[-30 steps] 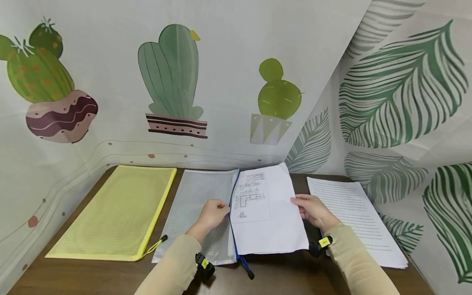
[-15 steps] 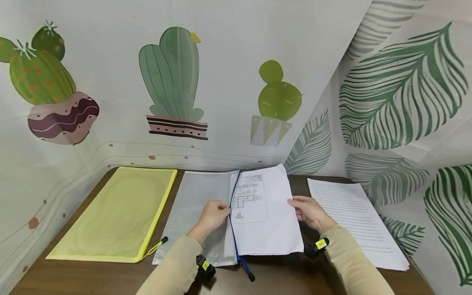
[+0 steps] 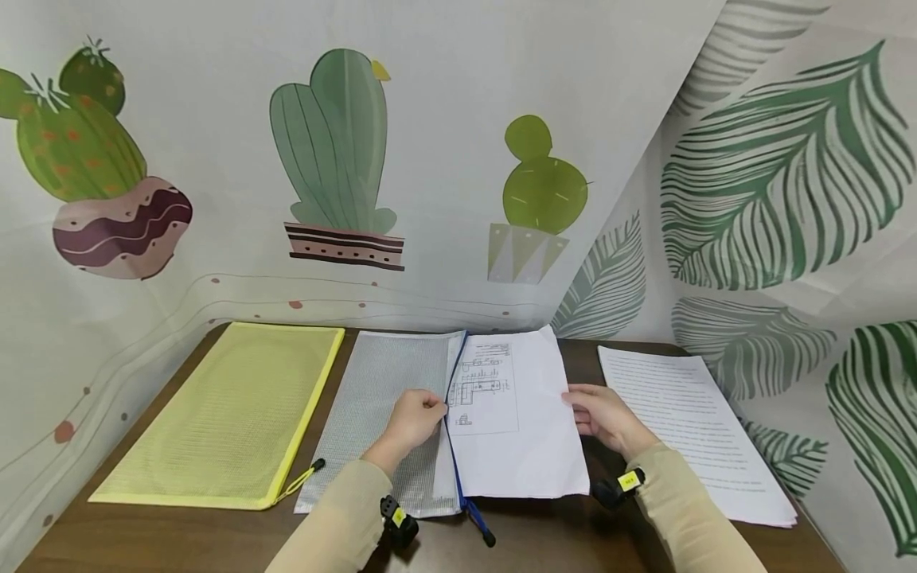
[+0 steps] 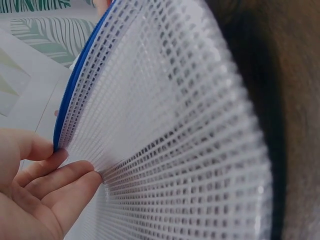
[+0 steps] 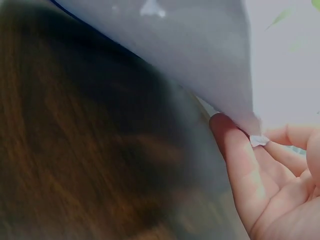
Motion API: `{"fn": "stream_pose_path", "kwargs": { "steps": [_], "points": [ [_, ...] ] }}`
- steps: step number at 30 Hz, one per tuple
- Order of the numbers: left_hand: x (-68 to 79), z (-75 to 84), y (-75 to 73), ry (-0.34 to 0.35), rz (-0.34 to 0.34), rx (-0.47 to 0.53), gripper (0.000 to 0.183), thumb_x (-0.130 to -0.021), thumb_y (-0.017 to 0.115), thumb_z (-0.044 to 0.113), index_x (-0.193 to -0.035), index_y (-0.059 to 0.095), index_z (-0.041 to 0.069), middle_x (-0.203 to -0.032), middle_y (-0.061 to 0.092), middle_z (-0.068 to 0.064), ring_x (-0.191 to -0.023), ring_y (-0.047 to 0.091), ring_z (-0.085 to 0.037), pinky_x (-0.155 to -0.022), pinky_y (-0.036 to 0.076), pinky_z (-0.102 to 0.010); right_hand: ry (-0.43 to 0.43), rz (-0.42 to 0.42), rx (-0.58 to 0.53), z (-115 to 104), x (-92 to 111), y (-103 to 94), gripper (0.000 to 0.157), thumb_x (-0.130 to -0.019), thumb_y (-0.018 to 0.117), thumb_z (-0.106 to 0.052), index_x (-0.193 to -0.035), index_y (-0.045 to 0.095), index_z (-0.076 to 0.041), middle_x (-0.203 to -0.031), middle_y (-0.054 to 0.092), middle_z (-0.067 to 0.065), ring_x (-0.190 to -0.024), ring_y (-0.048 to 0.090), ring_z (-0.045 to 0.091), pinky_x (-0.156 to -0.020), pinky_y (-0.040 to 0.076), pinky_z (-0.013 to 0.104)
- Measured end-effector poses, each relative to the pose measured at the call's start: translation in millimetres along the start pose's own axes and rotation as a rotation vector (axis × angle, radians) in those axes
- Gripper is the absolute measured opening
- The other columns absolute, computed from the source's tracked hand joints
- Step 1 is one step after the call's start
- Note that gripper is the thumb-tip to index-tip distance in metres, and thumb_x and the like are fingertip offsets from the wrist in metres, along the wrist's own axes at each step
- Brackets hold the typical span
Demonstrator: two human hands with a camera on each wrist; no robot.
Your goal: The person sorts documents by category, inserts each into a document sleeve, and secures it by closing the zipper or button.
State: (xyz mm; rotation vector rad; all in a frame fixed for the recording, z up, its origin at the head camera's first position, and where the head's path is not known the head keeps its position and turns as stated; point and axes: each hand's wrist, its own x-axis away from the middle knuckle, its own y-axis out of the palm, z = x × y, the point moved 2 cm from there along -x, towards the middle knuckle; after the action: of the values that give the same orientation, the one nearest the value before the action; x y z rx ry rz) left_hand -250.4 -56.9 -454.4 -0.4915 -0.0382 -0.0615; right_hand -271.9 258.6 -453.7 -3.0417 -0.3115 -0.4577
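In the head view a grey mesh zipper pouch (image 3: 380, 422) with a blue zip edge lies at the middle of the table. My left hand (image 3: 417, 415) pinches the blue-edged opening; the left wrist view shows thumb and finger (image 4: 60, 155) at the zip. White paper (image 3: 540, 446) printed with a line drawing extends from the pouch's right side, its left part behind the zip edge. My right hand (image 3: 600, 410) pinches the paper's right edge between thumb and fingers. In the right wrist view the sheet (image 5: 200, 45) bends up from the table.
A yellow mesh zipper pouch (image 3: 222, 414) lies at the left, its yellow pull loop pointing toward the grey pouch. At the right sits a stack of printed sheets (image 3: 691, 438). A cactus-patterned cloth (image 3: 444, 159) hangs behind the brown table (image 3: 559, 541).
My right hand and the paper have shifted slightly left, so a little more of the drawing is behind the blue zip edge. The left hand has stayed at the opening.
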Motion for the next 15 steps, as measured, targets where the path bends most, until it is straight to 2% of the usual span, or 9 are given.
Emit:
{"fn": "stream_pose_path", "kwargs": {
  "steps": [15],
  "points": [
    [-1.2,-0.3,1.3,0.002,0.01,-0.014,0.016,-0.088,0.056,0.012,-0.087,0.069,0.002,-0.071,0.062,-0.005,-0.059,0.053,-0.012,-0.053,0.047,-0.024,-0.017,0.005,0.002,2.6,4.0,0.0,0.054,-0.094,0.054,-0.01,-0.133,0.032,0.018,-0.081,0.07,-0.004,-0.071,0.068,0.009,-0.065,0.057,0.026]
  ]
}}
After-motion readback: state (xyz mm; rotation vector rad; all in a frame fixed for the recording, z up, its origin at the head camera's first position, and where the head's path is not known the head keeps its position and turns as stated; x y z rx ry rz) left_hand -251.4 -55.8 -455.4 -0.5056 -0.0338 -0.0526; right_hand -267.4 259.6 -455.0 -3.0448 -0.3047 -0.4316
